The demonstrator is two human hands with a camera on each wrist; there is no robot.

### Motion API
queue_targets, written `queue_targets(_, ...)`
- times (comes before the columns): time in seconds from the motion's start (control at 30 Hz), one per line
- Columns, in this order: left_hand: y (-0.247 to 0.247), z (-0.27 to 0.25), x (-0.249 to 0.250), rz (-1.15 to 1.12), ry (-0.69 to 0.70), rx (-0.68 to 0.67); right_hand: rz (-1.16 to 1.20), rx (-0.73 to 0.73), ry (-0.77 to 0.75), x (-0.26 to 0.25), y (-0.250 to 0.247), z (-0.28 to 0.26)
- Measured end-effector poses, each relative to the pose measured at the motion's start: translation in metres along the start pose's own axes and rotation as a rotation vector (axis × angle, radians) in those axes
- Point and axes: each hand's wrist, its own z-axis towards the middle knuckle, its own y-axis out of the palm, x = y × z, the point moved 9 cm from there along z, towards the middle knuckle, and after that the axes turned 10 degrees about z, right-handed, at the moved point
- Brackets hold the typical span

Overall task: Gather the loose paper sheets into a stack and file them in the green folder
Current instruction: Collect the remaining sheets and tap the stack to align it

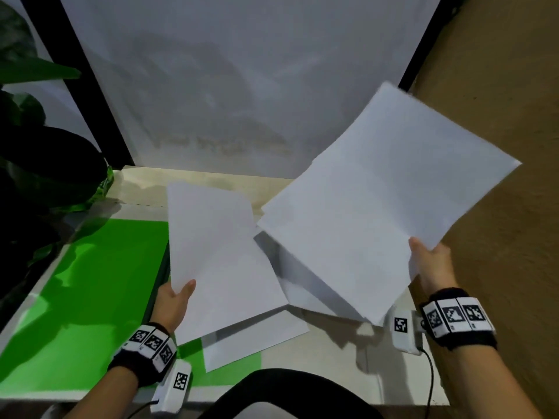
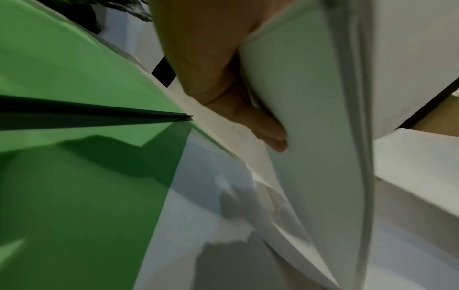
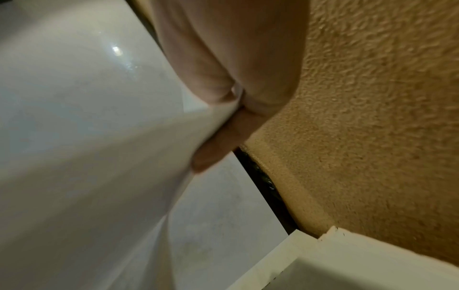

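Left hand [image 1: 175, 300] pinching sheet [image 1: 220, 255], right hand [image 1: 431, 261] pinching sheets [image 1: 378, 207], green folder [image 1: 90, 297] partly covered

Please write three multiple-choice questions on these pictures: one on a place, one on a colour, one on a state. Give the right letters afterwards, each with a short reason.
1. Where does the folder lie?
A. on the left part of the table
B. on the floor
C. in the right hand

2. What colour is the folder?
A. red
B. green
C. blue

3. What is the state of the left hand?
A. open and idle
B. pressed flat on the table
C. gripping a sheet

Key: 1 A, it lies flat by the left arm. 2 B, its surface is bright green. 3 C, the thumb and fingers pinch the sheet's edge; the right hand likewise holds sheets.
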Motion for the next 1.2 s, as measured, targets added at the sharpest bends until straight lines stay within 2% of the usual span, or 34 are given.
queue_targets(0.1,0.002,0.000,0.006,-0.012,0.004,-0.027,-0.096,-0.148,0.024,0.009,0.025,0.001)
queue_targets(0.2,0.002,0.000,0.013,-0.018,0.019,-0.032,-0.139,-0.187,0.010,0.016,0.038,0.006)
queue_targets(0.3,0.000,0.000,0.015,-0.031,0.017,-0.028,-0.087,-0.162,-0.003,0.009,0.039,0.006)
queue_targets(0.47,-0.002,-0.001,0.017,-0.046,0.010,-0.027,0.065,-0.059,-0.132,-0.034,0.022,0.001)
queue_targets(0.6,0.009,-0.003,0.022,-0.109,0.008,-0.074,0.157,-0.062,-0.146,-0.045,0.027,-0.012)
queue_targets(0.7,0.023,-0.012,0.047,-0.171,0.067,-0.137,0.121,-0.149,-0.083,-0.022,0.056,-0.026)
queue_targets(0.8,0.038,-0.017,0.069,-0.222,0.123,-0.202,0.052,-0.260,0.057,0.015,0.083,-0.037)
queue_targets(0.9,0.042,-0.017,0.078,-0.233,0.149,-0.224,0.032,-0.249,0.102,0.034,0.086,-0.037)
queue_targets(1.03,0.039,-0.019,0.079,-0.166,0.179,-0.225,0.028,-0.169,0.005,0.016,0.065,-0.027)
queue_targets(1.2,0.026,-0.013,0.049,-0.090,0.086,-0.127,0.028,-0.114,-0.158,-0.032,0.040,-0.025)
